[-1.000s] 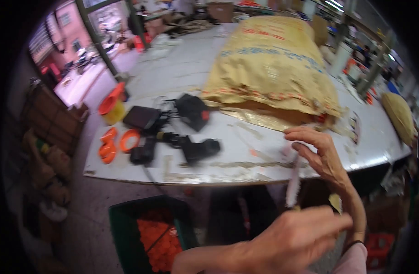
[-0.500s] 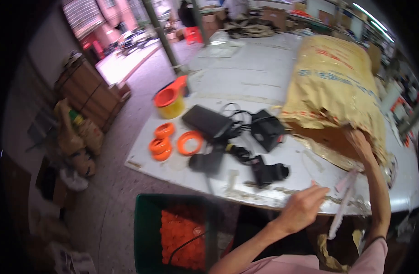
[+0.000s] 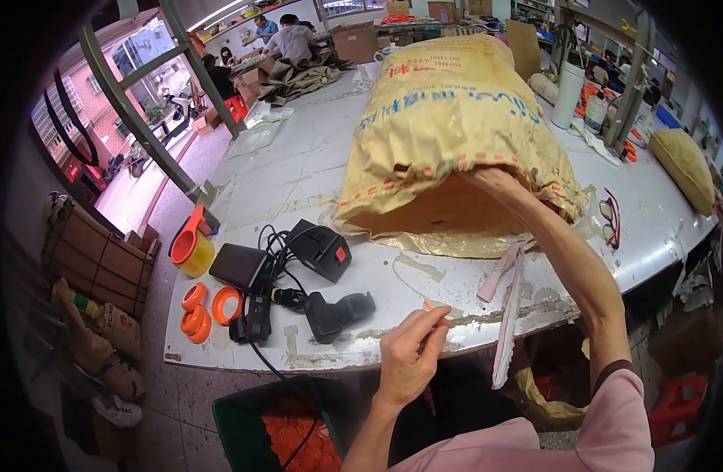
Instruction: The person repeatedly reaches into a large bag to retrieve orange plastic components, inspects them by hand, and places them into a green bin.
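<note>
Low over the table's front edge, my left hand [image 3: 412, 354] is closed in a pinch, with a small orange piece [image 3: 429, 305] showing at its fingertips. A big yellow sack [image 3: 456, 118] lies with its mouth toward me. My right hand [image 3: 491, 181] reaches in under the upper lip of that mouth, and its fingers are hidden there. Below the right forearm, a pale strip of material [image 3: 509, 315] hangs over the table edge.
To the left are orange rings [image 3: 227, 304], a yellow-and-orange cup [image 3: 193, 250], a black case [image 3: 239, 265] and black devices with cables [image 3: 320, 250]. A green bin [image 3: 235, 425] holding orange pieces stands below. Glasses [image 3: 611, 219] lie right; people sit at the back.
The view has swung to the right, so the table's things appear further left and the sack nearer the middle. My right hand remains at the sack's mouth, and my left is still pinched.
</note>
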`<state>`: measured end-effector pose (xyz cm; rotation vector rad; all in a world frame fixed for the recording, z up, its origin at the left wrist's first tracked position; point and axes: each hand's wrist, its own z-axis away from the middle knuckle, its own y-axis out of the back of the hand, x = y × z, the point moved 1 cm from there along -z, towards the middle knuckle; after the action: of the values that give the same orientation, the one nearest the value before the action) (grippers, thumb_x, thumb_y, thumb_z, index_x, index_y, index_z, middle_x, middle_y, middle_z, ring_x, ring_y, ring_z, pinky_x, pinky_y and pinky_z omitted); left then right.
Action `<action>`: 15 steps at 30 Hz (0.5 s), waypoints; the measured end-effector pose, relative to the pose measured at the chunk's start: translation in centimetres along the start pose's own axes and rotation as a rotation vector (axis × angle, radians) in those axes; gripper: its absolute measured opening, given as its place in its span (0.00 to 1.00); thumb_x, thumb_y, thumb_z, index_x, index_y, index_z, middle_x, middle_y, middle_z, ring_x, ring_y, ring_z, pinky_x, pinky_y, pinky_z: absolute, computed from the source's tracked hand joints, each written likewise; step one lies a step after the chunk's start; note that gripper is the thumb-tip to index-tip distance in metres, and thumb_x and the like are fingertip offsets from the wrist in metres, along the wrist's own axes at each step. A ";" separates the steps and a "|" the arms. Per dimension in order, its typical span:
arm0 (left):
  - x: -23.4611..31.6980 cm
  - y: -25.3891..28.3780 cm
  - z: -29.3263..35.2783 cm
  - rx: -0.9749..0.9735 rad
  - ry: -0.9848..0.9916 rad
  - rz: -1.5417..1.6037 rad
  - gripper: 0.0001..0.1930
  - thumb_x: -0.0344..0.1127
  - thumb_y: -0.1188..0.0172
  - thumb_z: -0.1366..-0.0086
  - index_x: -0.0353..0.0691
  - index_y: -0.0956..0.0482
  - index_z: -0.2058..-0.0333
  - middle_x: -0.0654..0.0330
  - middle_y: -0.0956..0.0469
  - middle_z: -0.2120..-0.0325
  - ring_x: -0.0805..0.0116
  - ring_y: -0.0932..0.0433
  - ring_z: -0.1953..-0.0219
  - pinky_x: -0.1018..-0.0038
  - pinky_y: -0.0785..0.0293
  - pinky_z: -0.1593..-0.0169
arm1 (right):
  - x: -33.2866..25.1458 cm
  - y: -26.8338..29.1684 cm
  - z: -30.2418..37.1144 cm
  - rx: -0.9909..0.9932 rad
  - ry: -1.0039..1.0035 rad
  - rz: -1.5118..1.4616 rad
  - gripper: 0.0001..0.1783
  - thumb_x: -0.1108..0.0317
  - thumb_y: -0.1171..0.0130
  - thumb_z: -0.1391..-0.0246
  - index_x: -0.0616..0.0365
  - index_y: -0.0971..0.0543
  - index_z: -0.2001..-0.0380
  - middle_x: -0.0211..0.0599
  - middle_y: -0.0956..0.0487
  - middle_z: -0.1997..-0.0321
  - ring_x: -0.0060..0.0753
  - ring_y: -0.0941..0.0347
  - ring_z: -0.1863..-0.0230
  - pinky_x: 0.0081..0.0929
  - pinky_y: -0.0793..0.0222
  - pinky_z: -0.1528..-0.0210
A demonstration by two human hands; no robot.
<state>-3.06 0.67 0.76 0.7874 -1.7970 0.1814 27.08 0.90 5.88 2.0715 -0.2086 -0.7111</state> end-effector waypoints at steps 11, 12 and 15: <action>0.2 0.4 0.2 0.017 -0.006 -0.035 0.11 0.20 0.43 0.44 0.32 0.22 0.60 0.56 0.22 0.73 0.69 0.23 0.73 0.78 0.28 0.69 | -3.1 3.2 -3.6 0.009 -0.004 -0.449 0.12 0.63 0.51 0.41 0.58 0.29 0.58 0.40 0.28 0.58 0.33 0.32 0.57 0.36 0.35 0.51; 1.1 -0.5 -0.3 -0.024 -0.010 -0.019 0.12 0.20 0.42 0.45 0.31 0.21 0.60 0.55 0.21 0.73 0.69 0.21 0.71 0.78 0.26 0.65 | -2.2 6.3 -4.7 0.031 -0.030 -0.446 0.12 0.63 0.52 0.41 0.58 0.29 0.58 0.40 0.28 0.58 0.33 0.32 0.57 0.36 0.35 0.51; 1.3 -0.8 -0.7 -0.022 -0.006 -0.014 0.12 0.19 0.42 0.45 0.32 0.21 0.60 0.56 0.21 0.73 0.70 0.22 0.72 0.78 0.27 0.67 | -0.1 8.9 -6.7 0.017 -0.059 -0.552 0.11 0.63 0.52 0.40 0.56 0.29 0.58 0.39 0.28 0.57 0.31 0.32 0.56 0.36 0.35 0.50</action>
<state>-2.28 -0.11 1.95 0.7861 -1.7961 0.1498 31.79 0.67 15.95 2.1397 0.3410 -1.0999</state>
